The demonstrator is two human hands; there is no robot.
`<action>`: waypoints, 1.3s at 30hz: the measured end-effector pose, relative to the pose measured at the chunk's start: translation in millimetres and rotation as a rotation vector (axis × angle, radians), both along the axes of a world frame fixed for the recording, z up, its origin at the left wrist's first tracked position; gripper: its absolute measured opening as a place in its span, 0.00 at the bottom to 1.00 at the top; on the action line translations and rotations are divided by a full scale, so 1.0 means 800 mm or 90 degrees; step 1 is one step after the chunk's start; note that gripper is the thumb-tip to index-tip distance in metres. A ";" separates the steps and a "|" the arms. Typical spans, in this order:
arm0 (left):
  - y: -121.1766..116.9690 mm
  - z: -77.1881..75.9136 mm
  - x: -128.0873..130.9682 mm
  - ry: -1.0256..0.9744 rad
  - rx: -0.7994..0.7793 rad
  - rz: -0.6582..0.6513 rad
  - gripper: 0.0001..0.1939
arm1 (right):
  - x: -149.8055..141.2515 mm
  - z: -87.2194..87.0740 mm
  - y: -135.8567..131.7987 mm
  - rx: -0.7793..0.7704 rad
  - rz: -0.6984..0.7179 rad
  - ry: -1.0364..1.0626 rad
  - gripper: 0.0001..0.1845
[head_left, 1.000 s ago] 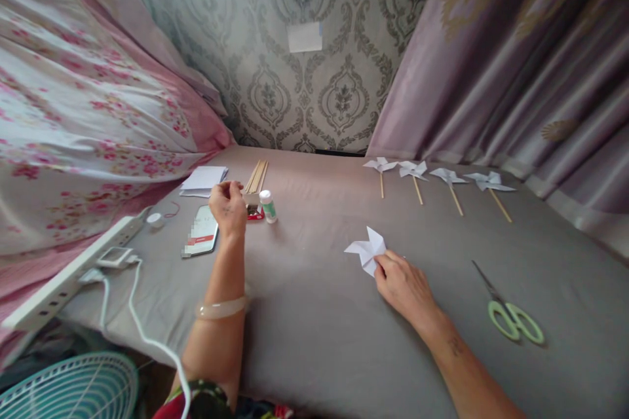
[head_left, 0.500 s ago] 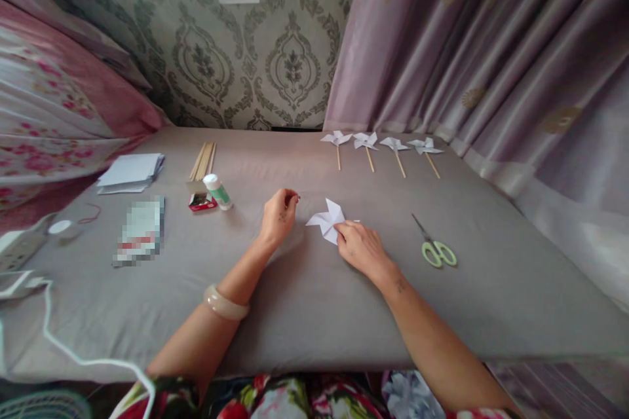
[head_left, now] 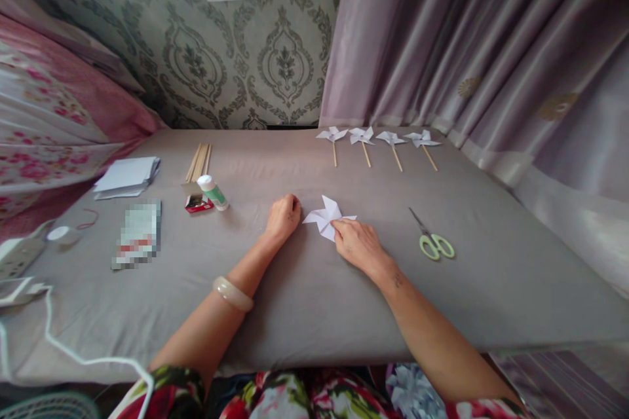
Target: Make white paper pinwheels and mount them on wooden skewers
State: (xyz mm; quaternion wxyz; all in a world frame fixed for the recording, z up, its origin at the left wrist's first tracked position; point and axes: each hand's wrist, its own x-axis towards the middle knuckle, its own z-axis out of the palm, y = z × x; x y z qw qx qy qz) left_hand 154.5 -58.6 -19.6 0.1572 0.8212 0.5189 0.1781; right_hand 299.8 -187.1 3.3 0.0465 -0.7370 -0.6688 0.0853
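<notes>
Pinwheels [head_left: 362, 136] count: four look done on sticks [head_left: 366, 156], one's folded, no stick showing.
Right hand [head_left: 361, 243] has its grip on the loose paper pinwheel [head_left: 325, 213], mid tabletop [head_left: 304, 301]; left hand [head_left: 284, 217] just beside, can't tell its grip.

The paper pinwheel [head_left: 325, 215] is plain white, the scissors [head_left: 427, 234] pale green and dark grey, the small box [head_left: 199, 207] red. The wallpaper [head_left: 246, 46] is grey with darker leafy scrolls, and the mauve curtain [head_left: 393, 46] bears gold flower motifs.
</notes>
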 end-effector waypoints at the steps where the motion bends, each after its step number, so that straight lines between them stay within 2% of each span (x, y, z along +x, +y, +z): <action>1: 0.000 0.000 0.000 0.010 0.012 0.003 0.11 | 0.000 0.001 0.000 -0.006 -0.001 0.000 0.18; 8: 0.002 -0.007 0.000 0.016 0.065 0.012 0.09 | 0.000 0.007 -0.003 -0.023 0.003 -0.005 0.20; 13: -0.001 -0.006 -0.004 -0.069 0.116 0.030 0.09 | 0.000 0.007 -0.003 -0.030 -0.001 0.006 0.20; 16: -0.010 0.002 0.002 -0.129 0.159 -0.041 0.08 | -0.001 0.008 -0.004 -0.029 -0.002 0.019 0.21; 19: -0.020 0.009 0.016 -0.100 0.123 -0.167 0.09 | -0.002 0.008 -0.004 -0.012 -0.001 0.023 0.21; 21: -0.027 0.012 0.026 -0.036 0.095 -0.194 0.09 | -0.002 0.008 -0.005 -0.008 -0.006 0.021 0.21; 24: -0.035 0.016 0.036 0.082 0.059 -0.158 0.12 | -0.002 0.007 -0.005 -0.009 -0.015 0.023 0.21; 27: -0.039 0.019 0.041 0.143 0.035 -0.138 0.14 | -0.002 0.006 -0.005 -0.005 -0.019 0.030 0.21; 32: -0.033 0.022 0.048 0.138 -0.006 -0.123 0.13 | -0.001 0.003 -0.006 0.019 -0.022 0.045 0.21; 39: -0.013 0.041 0.059 0.101 -0.185 -0.121 0.12 | 0.001 0.002 -0.007 0.009 -0.025 0.051 0.21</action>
